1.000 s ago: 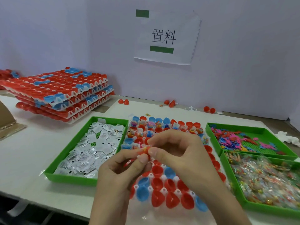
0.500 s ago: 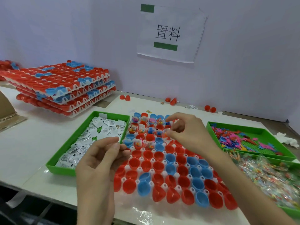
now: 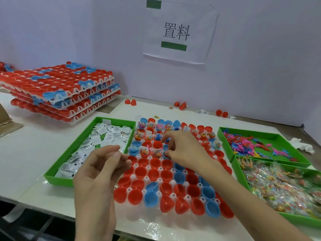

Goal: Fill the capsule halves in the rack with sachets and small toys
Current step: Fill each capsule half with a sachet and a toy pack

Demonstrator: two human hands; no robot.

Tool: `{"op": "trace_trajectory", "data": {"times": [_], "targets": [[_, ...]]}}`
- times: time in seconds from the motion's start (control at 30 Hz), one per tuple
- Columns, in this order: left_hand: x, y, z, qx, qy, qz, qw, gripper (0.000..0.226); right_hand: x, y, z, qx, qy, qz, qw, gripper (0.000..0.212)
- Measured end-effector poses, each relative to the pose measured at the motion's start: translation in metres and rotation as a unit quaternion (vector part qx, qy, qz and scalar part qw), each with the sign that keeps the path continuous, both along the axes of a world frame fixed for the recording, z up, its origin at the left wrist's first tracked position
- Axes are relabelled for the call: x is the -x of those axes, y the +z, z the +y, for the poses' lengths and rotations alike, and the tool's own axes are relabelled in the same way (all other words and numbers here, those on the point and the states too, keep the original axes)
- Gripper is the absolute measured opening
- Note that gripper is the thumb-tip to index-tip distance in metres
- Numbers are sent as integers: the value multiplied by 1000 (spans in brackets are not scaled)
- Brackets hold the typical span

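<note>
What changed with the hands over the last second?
The hands, together over the rack a second ago, have parted. The right hand reached forward to the half-filled rows; the left hand drew back left. Whether either holds anything is unclear. The sachet tray and both toy trays stayed put.

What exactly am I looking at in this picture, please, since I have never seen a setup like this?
This is a single view from a camera worn on a person's head, looking down at their own two bare hands; there is no machine. On the white table lies a rack of red and blue capsule halves; the far rows already hold contents, the near ones look empty. The right hand reaches over the middle rows, fingertips pinched at a cup; what it holds, if anything, is too small to tell. The left hand hovers beside the rack, apparently empty. At left, a green tray of white sachets; at right, a tray of small coloured toys and a tray of clear packets. Further racks are stacked behind.
</note>
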State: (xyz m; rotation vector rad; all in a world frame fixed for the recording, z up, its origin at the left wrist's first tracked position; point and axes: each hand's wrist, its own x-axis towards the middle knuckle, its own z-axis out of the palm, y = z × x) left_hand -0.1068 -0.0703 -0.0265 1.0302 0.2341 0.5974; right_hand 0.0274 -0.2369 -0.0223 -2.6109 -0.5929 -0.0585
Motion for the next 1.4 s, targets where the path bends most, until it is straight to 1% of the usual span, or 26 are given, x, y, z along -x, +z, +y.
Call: {"op": "trace_trajectory", "data": {"times": [0.07,0.13,0.17,0.23,0.3,0.4,0.47,0.5,0.53,0.57,0.63,0.67,0.7,0.73,0.83,0.97,1.1,1.2,1.27,1.33,1.4], "targets": [[0,-2,4,-17,11,6,1000,20,0,0,2,6,1,-2,1000,34],[-1,-4,13,-56,23,23,998,27,1,1,1,0,1,6,1000,32],[-1,-5,18,-90,24,35,995,28,2,1,-1,-7,2,12,1000,30],[-4,-6,29,-194,23,72,978,28,4,4,-6,-27,0,24,999,25],[-14,-4,43,-318,19,119,940,23,4,12,-18,-62,-16,19,998,17],[-43,-3,64,-468,-15,217,856,21,-1,28,-53,-114,-75,-4,991,11],[-62,-6,73,-532,-54,292,793,31,-8,33,-87,-112,-129,-29,985,10],[-69,-10,76,-549,-67,315,772,35,-12,32,-105,-104,-166,-43,980,11],[-73,-13,77,-560,-69,324,760,35,-17,28,-124,-87,-207,-51,973,12],[-75,-16,78,-566,-63,324,755,33,-21,23,-142,-59,-246,-46,966,15],[-75,-20,77,-566,-43,313,762,19,-26,12,-173,-1,-296,8,955,26],[-75,-22,77,-566,-31,304,766,11,-28,6,-184,9,-306,38,951,30],[-74,-23,77,-569,-20,295,768,11,-29,1,-192,7,-310,55,949,31],[-75,-25,77,-571,-11,289,768,15,-30,-3,-196,1,-312,58,948,27],[-76,-28,78,-569,7,278,774,23,-30,-15,-200,-26,-324,20,945,7],[-76,-30,76,-554,42,255,791,21,-32,-23,-200,-61,-336,-3,940,10],[-74,-31,76,-556,62,247,792,12,-30,-27,-202,-92,-342,-31,935,13],[-72,-32,75,-556,93,231,793,12,-28,-28,-204,-99,-359,-70,926,11],[-68,-33,74,-541,121,196,809,14,-27,-26,-205,-126,-362,-97,919,10],[-65,-31,73,-517,144,151,830,19,-27,-22,-205,-176,-357,-127,908,8],[-61,-30,72,-454,143,108,873,27,-26,-14,-205,-225,-344,-165,896,11]]}}
